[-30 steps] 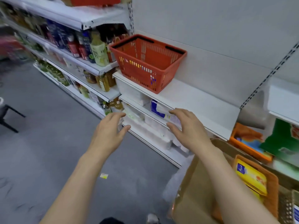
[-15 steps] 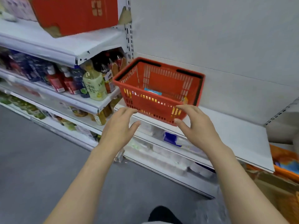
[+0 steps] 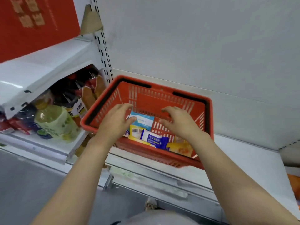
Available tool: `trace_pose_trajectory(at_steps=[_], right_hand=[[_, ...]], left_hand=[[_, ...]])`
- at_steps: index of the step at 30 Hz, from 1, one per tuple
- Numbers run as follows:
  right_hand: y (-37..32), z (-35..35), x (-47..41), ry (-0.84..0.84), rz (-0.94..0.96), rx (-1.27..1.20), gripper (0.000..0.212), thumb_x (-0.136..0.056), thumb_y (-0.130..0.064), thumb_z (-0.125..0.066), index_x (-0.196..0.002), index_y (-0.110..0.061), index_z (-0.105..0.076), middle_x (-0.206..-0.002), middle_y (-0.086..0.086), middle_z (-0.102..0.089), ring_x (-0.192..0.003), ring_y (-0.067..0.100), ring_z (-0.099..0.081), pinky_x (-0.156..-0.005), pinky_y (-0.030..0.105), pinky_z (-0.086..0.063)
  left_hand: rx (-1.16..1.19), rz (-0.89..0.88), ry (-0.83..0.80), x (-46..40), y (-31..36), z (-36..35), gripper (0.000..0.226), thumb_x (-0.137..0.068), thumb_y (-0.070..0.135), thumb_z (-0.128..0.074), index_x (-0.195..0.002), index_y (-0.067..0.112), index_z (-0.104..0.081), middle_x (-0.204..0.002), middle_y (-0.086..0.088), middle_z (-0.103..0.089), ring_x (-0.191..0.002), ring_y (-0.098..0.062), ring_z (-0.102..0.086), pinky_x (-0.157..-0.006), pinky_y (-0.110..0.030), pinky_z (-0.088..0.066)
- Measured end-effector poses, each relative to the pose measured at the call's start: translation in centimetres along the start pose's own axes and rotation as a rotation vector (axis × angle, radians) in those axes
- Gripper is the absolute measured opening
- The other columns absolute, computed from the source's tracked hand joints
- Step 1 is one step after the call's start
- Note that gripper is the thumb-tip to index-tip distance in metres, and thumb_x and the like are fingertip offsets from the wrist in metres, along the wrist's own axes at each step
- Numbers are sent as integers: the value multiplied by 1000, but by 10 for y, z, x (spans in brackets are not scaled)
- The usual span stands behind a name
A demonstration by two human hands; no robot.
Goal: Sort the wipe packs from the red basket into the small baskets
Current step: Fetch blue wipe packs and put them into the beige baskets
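Since half a second ago both hands have gone from the near wall of the red basket (image 3: 201,114) up over its rim and into it, and the view now looks down on the packs inside. The basket sits on a white shelf (image 3: 253,161), its long axis running left to right, the near edge tipped a little toward the person. The left hand (image 3: 113,122) reaches in at the left, fingers loosely spread and slightly bent, the thumb tip touching a light blue pack (image 3: 143,120); it grips nothing. That pack lies flat, its long axis left to right. The right hand (image 3: 178,122) hovers over the basket floor with fingers curved and apart, holding nothing. Nearer the front wall lies a yellow pack (image 3: 135,133) with a barcode facing up, and a white-and-blue pack (image 3: 155,140) slants across it, its long axis running from upper left to lower right. Another yellow pack (image 3: 181,147) lies under the right wrist. Bottles (image 3: 55,122) stand on the next shelf to the left.
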State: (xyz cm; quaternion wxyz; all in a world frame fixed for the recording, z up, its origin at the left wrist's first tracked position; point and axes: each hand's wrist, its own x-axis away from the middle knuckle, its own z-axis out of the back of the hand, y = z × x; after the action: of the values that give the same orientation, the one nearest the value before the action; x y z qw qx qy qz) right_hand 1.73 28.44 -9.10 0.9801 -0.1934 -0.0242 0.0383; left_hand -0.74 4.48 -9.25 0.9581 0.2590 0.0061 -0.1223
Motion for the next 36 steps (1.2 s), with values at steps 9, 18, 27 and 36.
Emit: trace_pose_trajectory(at_steps=[9,18,27,36], right_hand=[[24,-97,-112,-620,-177,-17,63,-86,-53,-68,-135,-14,-56,-132,7,-61,-110,27,-61,-92,37,-52],[23,-149,-135,-280,-321,-164,58,-90,-48,-64,-136,-18,-44,-127,13,-60,-111,33,-59,-86,37,-46],[23,-157,-131,-280,-262,34,44,-84,-50,-71,-114,-19,-65,-125,7,-50,-115,25,-48,-97,38,-43],[10,-156,-137,-319,-688,-795,35,-86,-28,-77,-105,-4,-60,-86,12,-71,-69,20,-65,-64,35,-55]], left_hand=[[-130,63,-367,-96,-33,-21,58,-86,41,-71,-138,25,-50,-138,-8,-55,-123,-27,-53,-100,-37,-45],[-146,57,-632,-138,-58,-55,60,-89,42,-68,-141,18,-49,-142,-11,-53,-126,-28,-52,-99,-32,-42],[-150,187,-865,-143,-76,-83,60,-94,47,-59,-140,9,-51,-145,-9,-49,-127,-25,-50,-100,-31,-42],[-141,222,-847,-147,-83,-92,70,-91,51,-61,-146,12,-43,-150,-8,-44,-132,-23,-47,-101,-30,-40]])
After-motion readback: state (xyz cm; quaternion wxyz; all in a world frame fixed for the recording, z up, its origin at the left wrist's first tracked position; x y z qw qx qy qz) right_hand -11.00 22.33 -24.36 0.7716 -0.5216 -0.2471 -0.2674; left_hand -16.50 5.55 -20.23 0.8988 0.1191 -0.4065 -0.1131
